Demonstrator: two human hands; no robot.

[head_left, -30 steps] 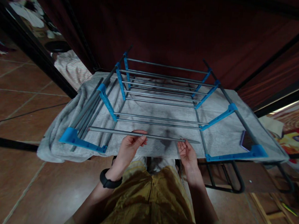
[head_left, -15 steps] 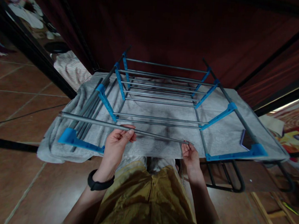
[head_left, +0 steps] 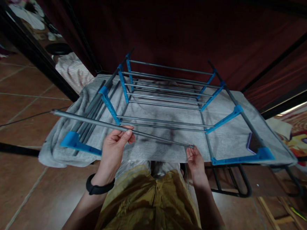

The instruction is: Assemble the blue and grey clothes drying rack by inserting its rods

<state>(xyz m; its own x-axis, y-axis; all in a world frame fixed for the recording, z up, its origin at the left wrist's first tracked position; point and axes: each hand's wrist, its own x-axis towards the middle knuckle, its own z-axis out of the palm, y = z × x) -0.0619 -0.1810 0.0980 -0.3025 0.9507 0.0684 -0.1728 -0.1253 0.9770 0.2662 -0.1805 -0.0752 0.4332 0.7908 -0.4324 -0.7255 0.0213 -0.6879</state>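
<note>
My left hand [head_left: 116,145] pinches the thicker part of a grey telescopic metal tube [head_left: 84,120], thumb on top. At the tube's thin right end, my right hand [head_left: 195,159] grips the tip between its fingers. The tube hangs level above the front of a partly built rack, its left end reaching past the towel's edge. Blue plastic brackets [head_left: 229,118] and several grey crossbars [head_left: 166,121] make up this rack. The front has a blue bracket at each side, the left one [head_left: 79,143] partly behind my left hand, and no crossbar joins them.
Several loose grey tubes [head_left: 94,116] lie on the grey towel [head_left: 153,150] at the left. A dark red curtain [head_left: 169,32] hangs behind. Metal frame legs [head_left: 244,186] stick out at the right, and a wooden frame [head_left: 275,218] rests on the tiled floor [head_left: 15,175].
My left hand has moved left with the thick part of the tube, sliding it outward so the tube is longer. My right hand has stayed in place on the tip.
</note>
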